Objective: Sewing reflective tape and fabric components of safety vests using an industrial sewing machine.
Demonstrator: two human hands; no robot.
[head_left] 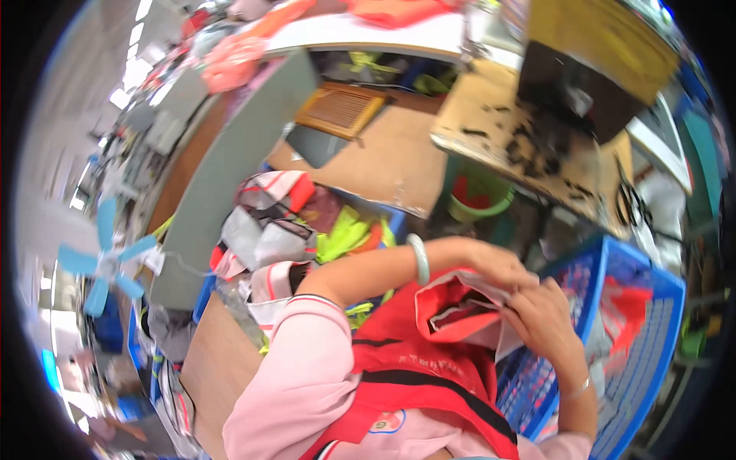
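Both hands meet in front of my chest at a red fabric piece with white edging (464,330), folded so that a dark opening shows. My left hand (494,264), with a pale bangle on its wrist, is closed along the piece's upper edge. My right hand (543,310), below a thin bracelet, pinches the white edge at the right; its fingertips are close to the left hand's. Just below the piece lies a red apron (429,366) with black bands, worn over my pink shirt. Blur hides exactly how the fingers grip.
Left of my arm, a blue bin (399,222) is heaped with grey, red and yellow cloth pieces. At my right stands a blue basket (665,322) with red cloth. Ahead are a wooden table (475,115) with black scraps, a green bucket (481,205) and a grey panel (230,165).
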